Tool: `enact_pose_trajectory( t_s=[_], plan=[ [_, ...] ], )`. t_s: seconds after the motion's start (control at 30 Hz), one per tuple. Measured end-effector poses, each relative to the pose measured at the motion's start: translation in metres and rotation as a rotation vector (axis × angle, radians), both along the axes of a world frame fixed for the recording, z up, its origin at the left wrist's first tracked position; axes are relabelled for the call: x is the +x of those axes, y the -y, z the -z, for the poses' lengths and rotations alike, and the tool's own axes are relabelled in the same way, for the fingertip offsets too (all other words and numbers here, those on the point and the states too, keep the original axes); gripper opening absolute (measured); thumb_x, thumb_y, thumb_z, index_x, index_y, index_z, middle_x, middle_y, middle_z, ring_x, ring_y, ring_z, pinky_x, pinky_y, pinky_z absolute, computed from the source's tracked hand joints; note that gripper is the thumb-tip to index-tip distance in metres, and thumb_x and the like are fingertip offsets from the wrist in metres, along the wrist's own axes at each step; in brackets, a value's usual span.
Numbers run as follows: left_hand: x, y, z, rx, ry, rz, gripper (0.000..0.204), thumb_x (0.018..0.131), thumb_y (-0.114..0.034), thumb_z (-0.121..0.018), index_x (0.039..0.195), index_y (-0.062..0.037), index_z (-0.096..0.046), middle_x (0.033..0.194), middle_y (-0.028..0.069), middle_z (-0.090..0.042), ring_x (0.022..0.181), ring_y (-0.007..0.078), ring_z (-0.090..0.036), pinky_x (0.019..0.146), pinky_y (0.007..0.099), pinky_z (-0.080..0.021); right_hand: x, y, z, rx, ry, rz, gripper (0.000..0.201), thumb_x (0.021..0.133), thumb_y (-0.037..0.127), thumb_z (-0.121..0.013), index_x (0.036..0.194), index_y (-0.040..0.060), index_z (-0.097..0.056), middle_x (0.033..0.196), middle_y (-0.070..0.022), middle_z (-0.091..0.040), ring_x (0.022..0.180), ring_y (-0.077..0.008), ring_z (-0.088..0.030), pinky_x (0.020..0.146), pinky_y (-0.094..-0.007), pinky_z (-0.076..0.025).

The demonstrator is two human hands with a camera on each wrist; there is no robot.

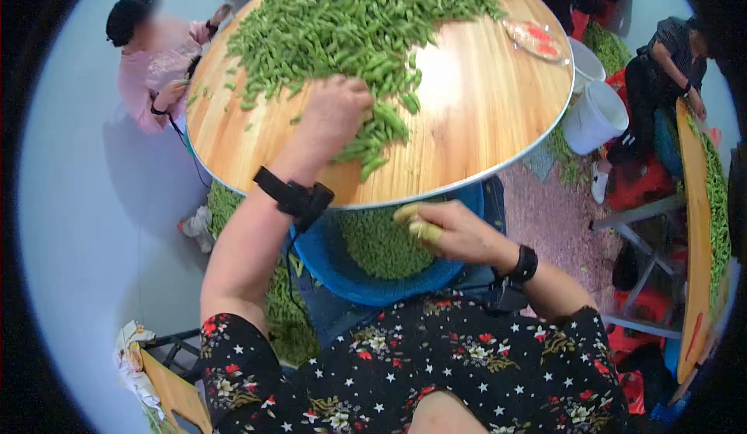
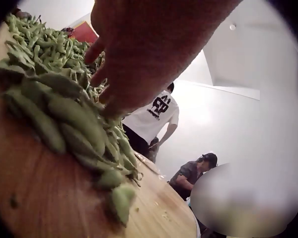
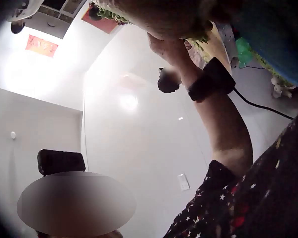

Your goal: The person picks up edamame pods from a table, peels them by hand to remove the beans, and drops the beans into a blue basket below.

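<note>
Green bean pods are heaped on a round wooden table. The left hand is over the near edge of the heap, with its fingers bent down at the pods. In the left wrist view that hand has its fingers apart beside the pods; none shows clearly in its grasp. Below the table edge, the right hand hovers over a blue basin of small green beans. Yellow-green covers are on its bent thumb and finger, and no pod shows between them.
A clear packet with red pieces lies at the table's right. White buckets stand beyond it. One person sits at left, another at right by a second table. Pods cover the floor left of the basin.
</note>
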State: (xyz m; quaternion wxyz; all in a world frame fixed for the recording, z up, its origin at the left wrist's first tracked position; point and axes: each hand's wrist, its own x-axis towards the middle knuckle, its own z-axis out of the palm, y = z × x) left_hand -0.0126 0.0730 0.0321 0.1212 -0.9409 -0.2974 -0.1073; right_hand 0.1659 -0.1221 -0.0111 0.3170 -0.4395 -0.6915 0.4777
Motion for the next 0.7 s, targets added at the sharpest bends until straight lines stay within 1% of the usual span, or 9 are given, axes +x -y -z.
enact_pose_trajectory(
  t_s=[0.03,0.07,0.17,0.27,0.33,0.4,0.43,0.53,0.7],
  plan=[
    [-0.004,-0.001,0.002,0.13,0.211,0.122,0.018,0.077,-0.009,-0.064,0.095,-0.0092,-0.064,0.099,0.0106,-0.064,0.092,0.0317,-0.06,0.079,0.0364,-0.049,0.001,0.001,-0.001,0.002,-0.037,0.025,0.031,0.094,0.021,-0.049,0.115,0.0007,-0.059,0.084,-0.0174,-0.065,0.073,-0.0252,-0.064,0.071,-0.0374,-0.049],
    [-0.008,0.001,0.004,0.112,0.207,0.121,0.018,0.077,-0.009,-0.064,0.095,-0.0092,-0.064,0.099,0.0106,-0.064,0.092,0.0317,-0.06,0.079,0.0364,-0.049,0.003,0.001,-0.006,-0.023,-0.027,0.035,0.031,0.094,0.021,-0.05,0.115,0.0002,-0.059,0.075,-0.0132,-0.062,0.064,-0.0199,-0.061,0.065,-0.0345,-0.05],
    [-0.016,0.025,-0.021,-0.1,0.523,-0.1,0.017,0.087,-0.012,-0.061,0.102,-0.004,-0.061,0.085,0.0172,-0.065,0.079,0.0335,-0.065,0.072,0.0387,-0.051,-0.001,0.0,-0.003,-0.106,-0.139,0.035,0.029,0.096,0.021,-0.047,0.111,0.0009,-0.061,0.064,-0.0078,-0.055,0.055,-0.0135,-0.056,0.055,-0.0307,-0.047],
    [-0.025,0.053,-0.029,-0.178,0.629,-0.111,0.017,0.089,-0.019,-0.061,0.1,-0.0055,-0.06,0.079,0.0153,-0.065,0.071,0.034,-0.064,0.062,0.0379,-0.051,-0.006,-0.003,-0.008,-0.171,-0.151,0.009,0.029,0.097,0.02,-0.045,0.115,0.0021,-0.059,0.063,-0.0028,-0.052,0.051,-0.0096,-0.051,0.049,-0.0264,-0.043],
    [-0.029,0.088,-0.017,-0.489,0.717,-0.071,0.023,0.091,-0.016,-0.057,0.11,-0.0021,-0.06,0.092,0.0187,-0.067,0.084,0.0307,-0.067,0.073,0.0356,-0.051,-0.016,-0.001,-0.015,-0.282,-0.464,0.063,0.024,0.098,0.019,-0.044,0.112,0.002,-0.055,0.069,-0.0011,-0.054,0.051,-0.0088,-0.049,0.047,-0.0241,-0.041],
    [-0.034,0.119,-0.007,-0.679,0.623,-0.019,0.027,0.089,-0.005,-0.052,0.114,-0.0014,-0.06,0.106,0.0204,-0.064,0.1,0.0337,-0.062,0.088,0.0376,-0.048,-0.023,-0.001,-0.016,-0.286,-0.502,0.063,0.019,0.098,0.018,-0.044,0.108,0.0025,-0.049,0.075,-0.0015,-0.056,0.05,-0.0082,-0.049,0.045,-0.0229,-0.041],
    [-0.034,0.135,0.001,-0.79,0.654,-0.051,0.032,0.086,-0.003,-0.052,0.118,-0.0019,-0.058,0.107,0.0203,-0.064,0.099,0.0338,-0.062,0.086,0.0379,-0.048,-0.027,-0.002,-0.01,-0.285,-0.558,0.071,0.017,0.098,0.018,-0.043,0.105,0.0032,-0.047,0.076,-0.0025,-0.056,0.05,-0.0083,-0.049,0.044,-0.023,-0.041],
    [-0.038,0.157,0.017,-0.624,0.648,-0.061,0.041,0.083,0.006,-0.051,0.123,-0.0024,-0.057,0.105,0.0206,-0.064,0.092,0.0315,-0.065,0.082,0.0352,-0.051,-0.034,-0.002,0.002,-0.302,-0.588,0.076,0.017,0.098,0.019,-0.043,0.106,0.004,-0.045,0.075,-0.0041,-0.057,0.051,-0.0085,-0.051,0.043,-0.023,-0.041],
    [-0.043,0.171,0.029,-0.701,0.793,-0.106,0.044,0.081,0.008,-0.052,0.123,-0.0025,-0.058,0.102,0.0199,-0.066,0.086,0.0279,-0.067,0.076,0.0326,-0.053,-0.042,0.003,-0.005,-0.347,-0.526,0.116,0.017,0.098,0.019,-0.044,0.105,0.0037,-0.045,0.073,-0.0034,-0.057,0.05,-0.0086,-0.051,0.041,-0.023,-0.041]
  ],
)
